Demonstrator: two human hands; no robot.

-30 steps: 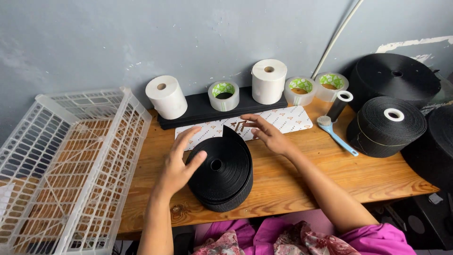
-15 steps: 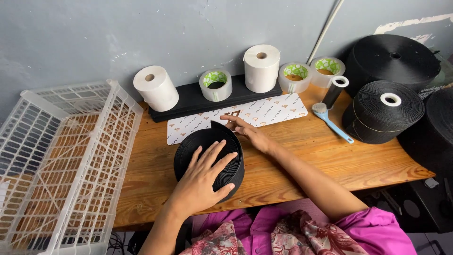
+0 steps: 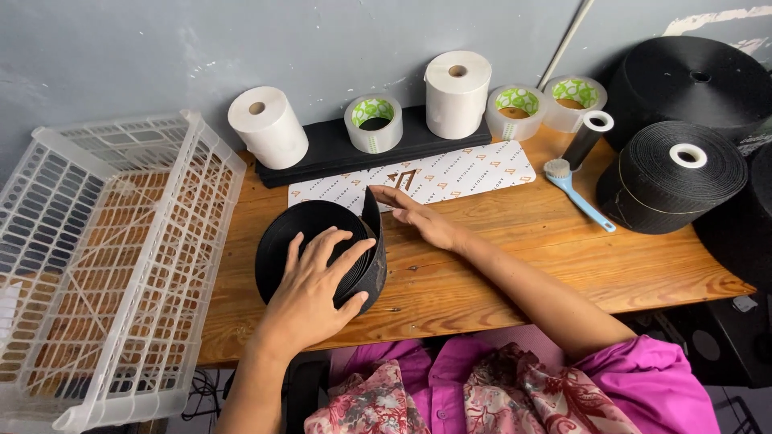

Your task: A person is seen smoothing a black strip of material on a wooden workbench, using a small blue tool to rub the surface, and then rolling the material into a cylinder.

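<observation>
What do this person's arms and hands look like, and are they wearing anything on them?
Both hands, the left hand and the right hand, are bare: no gloves, and no rings or watch that I can see. The forearms are uncovered too. A bright magenta sleeve shows at the right upper arm, above a pink floral-patterned cloth.

A long white rectangular printed sheet (image 3: 418, 178) with rounded corners lies flat near the back of the wooden tabletop (image 3: 515, 265). It carries a repeating pattern of small orange-brown marks and one larger dark mark near its middle. It sits just in front of a black strip (image 3: 338, 153) against the wall. The fingertips of the right hand (image 3: 422, 217) rest at its front edge. No screens or signs are in view.
</observation>
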